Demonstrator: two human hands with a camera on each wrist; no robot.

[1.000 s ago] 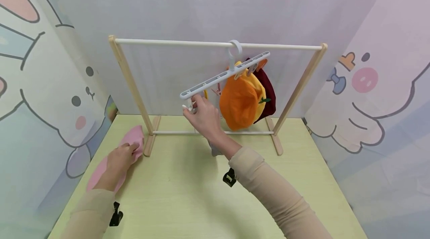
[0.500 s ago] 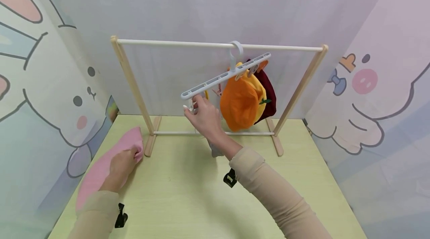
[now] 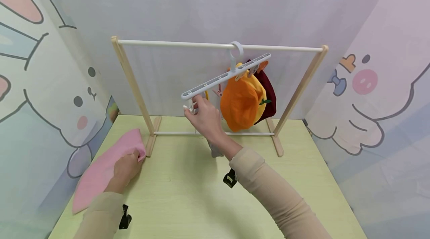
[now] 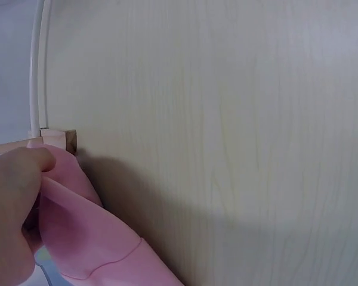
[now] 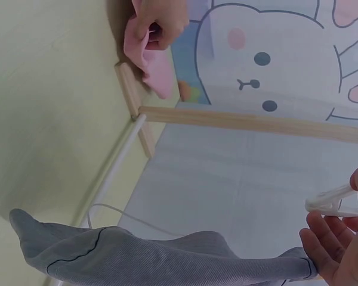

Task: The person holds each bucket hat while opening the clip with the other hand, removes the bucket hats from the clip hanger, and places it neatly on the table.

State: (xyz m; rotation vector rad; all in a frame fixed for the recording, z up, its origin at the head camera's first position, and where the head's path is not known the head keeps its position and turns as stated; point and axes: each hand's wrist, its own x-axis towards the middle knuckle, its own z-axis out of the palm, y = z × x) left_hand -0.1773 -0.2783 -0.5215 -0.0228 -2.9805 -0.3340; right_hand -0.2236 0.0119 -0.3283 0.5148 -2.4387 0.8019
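Observation:
My left hand grips the right end of a pink cloth piece with a seam, on the table at the left. In the left wrist view its edge folds up between thumb and fingers. My right hand pinches a white clip under the near end of a pale hanger. A grey cloth piece hangs beside the right hand, mostly hidden by it in the head view. Further along the hanger, clips hold an orange cap-like cloth with a green leaf, a yellow one and a maroon one.
The hanger hooks over the white top bar of a wooden rack. Its left foot stands close to the pink cloth, its right foot further right. A pink clip hangs mid-hanger. Printed curtains surround the pale table.
My left hand has shifted slightly right and toward me, and the pink cloth has spread flatter and further toward the front left. My right hand stays at the white clip.

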